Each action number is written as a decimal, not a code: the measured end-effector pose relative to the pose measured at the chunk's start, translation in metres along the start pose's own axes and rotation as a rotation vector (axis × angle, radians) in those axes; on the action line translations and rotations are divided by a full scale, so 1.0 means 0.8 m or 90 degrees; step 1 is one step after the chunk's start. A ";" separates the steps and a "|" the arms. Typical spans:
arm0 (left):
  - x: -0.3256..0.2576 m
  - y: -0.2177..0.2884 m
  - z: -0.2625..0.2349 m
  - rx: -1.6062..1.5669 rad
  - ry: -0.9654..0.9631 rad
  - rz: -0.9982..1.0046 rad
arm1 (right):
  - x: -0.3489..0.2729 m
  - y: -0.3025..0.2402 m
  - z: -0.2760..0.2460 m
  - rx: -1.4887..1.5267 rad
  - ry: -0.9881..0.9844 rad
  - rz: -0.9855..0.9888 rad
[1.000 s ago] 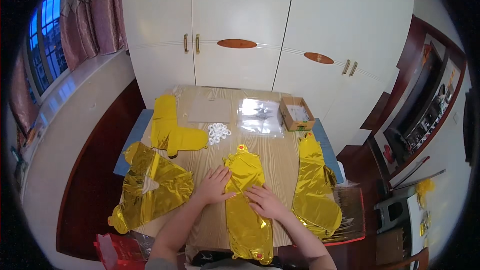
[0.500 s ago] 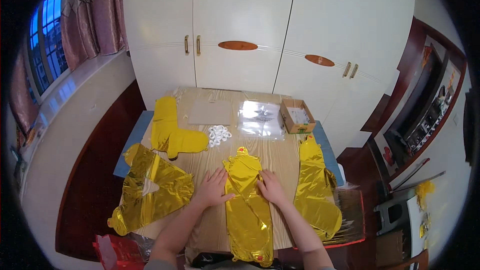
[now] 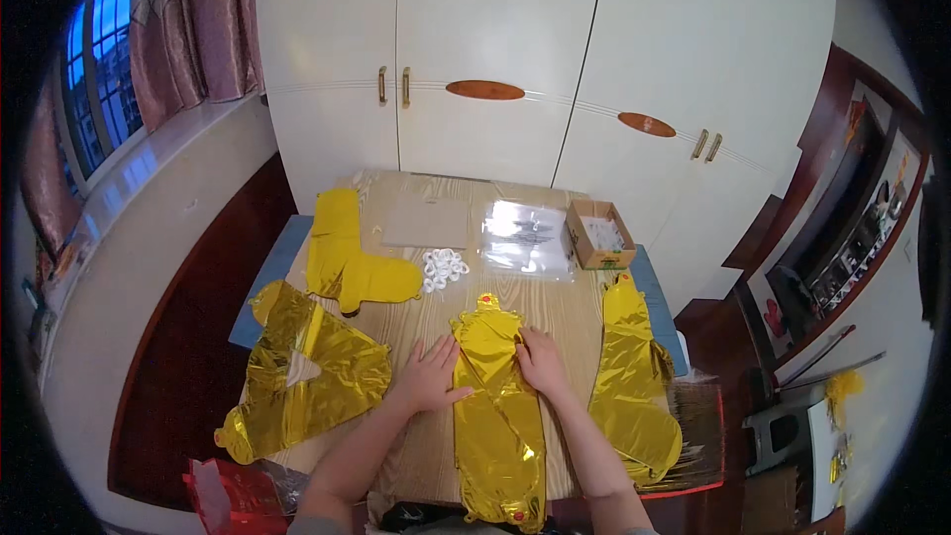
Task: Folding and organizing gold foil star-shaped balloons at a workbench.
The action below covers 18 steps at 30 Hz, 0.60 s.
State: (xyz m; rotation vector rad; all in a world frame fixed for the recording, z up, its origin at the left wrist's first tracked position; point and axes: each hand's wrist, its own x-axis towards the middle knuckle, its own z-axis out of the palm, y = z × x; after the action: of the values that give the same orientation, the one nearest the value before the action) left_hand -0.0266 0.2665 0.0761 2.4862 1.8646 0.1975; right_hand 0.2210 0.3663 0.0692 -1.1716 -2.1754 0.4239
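A flat gold foil balloon (image 3: pixel 500 426) lies lengthwise before me, its near end reaching the table's front edge. My left hand (image 3: pixel 429 376) rests flat at its left edge, fingers spread on the wood and thumb touching the foil. On the opposite edge, the fingers of my right hand (image 3: pixel 540 365) are bent against the foil and appear to pinch it. Further left are a triangular gold foil balloon (image 3: pixel 347 367) with a pale centre opening and an L-shaped yellow one (image 3: pixel 342 263). Another long gold foil balloon (image 3: pixel 634 391) lies to the right.
White rings (image 3: pixel 444 268) lie in a pile beyond my hands. Behind them are a grey-beige flat sheet (image 3: pixel 426 224), a clear plastic bag (image 3: pixel 525 243) and a small open cardboard box (image 3: pixel 601 235). White cabinets (image 3: pixel 495 20) stand behind the table; a red bag (image 3: pixel 233 495) sits low at left.
My right hand has slid slightly farther along the balloon's edge, its fingers more bent. The left hand stays nearly in place. The whole view has shifted a little.
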 end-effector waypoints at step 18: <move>0.001 0.003 -0.004 0.010 0.000 0.004 | 0.005 0.005 0.003 0.077 -0.005 0.015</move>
State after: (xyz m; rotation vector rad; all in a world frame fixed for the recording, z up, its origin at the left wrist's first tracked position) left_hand -0.0243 0.2666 0.0794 2.5024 1.8656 0.1849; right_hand 0.2205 0.3717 0.0666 -1.1321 -2.1137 0.5629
